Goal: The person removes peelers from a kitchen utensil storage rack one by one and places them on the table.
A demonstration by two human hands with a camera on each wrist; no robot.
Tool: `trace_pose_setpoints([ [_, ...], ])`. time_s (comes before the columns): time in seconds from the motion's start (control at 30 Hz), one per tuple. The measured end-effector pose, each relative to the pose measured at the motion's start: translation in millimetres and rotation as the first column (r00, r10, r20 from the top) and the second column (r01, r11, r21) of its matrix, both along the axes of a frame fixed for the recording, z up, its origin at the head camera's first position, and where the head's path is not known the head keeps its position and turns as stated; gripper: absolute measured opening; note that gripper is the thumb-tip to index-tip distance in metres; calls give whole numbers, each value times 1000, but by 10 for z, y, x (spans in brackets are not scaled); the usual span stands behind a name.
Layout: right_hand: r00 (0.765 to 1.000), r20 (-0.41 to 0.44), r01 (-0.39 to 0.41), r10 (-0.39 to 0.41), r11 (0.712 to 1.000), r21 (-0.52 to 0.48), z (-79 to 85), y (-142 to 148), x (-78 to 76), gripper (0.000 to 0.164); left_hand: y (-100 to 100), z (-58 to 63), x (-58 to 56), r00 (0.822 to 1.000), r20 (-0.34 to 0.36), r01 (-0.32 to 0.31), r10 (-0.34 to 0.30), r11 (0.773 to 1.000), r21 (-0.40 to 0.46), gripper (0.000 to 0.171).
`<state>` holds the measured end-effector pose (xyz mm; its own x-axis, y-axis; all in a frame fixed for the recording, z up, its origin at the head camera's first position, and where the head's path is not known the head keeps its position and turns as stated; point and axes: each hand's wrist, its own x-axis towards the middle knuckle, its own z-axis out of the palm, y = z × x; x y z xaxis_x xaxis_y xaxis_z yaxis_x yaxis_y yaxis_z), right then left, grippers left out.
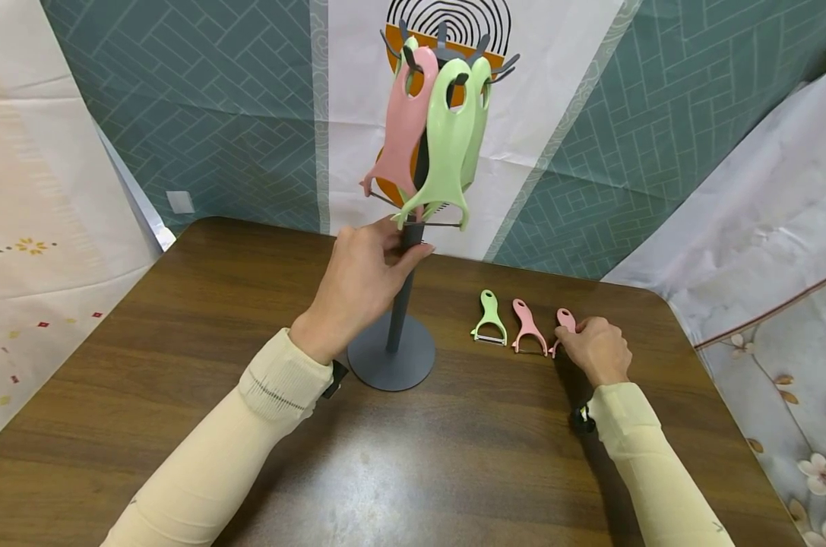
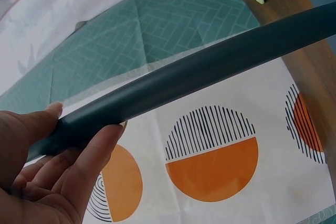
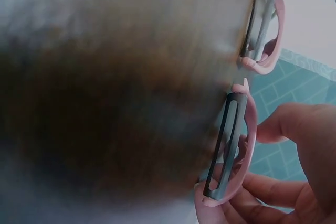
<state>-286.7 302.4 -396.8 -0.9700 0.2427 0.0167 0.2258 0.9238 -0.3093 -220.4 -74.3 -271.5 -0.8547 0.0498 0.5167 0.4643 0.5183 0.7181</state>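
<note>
My left hand (image 1: 360,279) grips the dark grey pole (image 1: 400,304) of an upright stand, just under the hanging peelers. In the left wrist view, thumb and fingers wrap the pole (image 2: 173,82). At the table's right side my right hand (image 1: 596,351) pinches a pink peeler (image 1: 565,319), partly hidden by that hand. The right wrist view shows its blade end (image 3: 231,145) between thumb and fingers. Left of it lie another pink peeler (image 1: 528,328) and a green peeler (image 1: 489,319). A pink peeler (image 1: 404,121) and a green peeler (image 1: 447,144) hang at the stand's front.
The stand's round base (image 1: 391,365) rests on the brown wooden table (image 1: 454,456). Curved hooks (image 1: 504,68) spread from its top, with more green peelers (image 1: 479,121) hanging behind. A patterned cloth (image 1: 248,114) hangs along the table's back edge.
</note>
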Motion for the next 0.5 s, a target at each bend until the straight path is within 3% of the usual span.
trace_pose_setpoints([
  [0.17, 1000, -21, -1, 2, 999, 35, 8, -23, -8, 36, 5, -5, 2, 1000, 0, -2, 2, 1000, -5, 36],
  [0.5, 1000, -29, 12, -10, 997, 79, 10, -51, -35, 43, 12, 3, -3, 1000, 6, 12, -12, 1000, 20, 37],
])
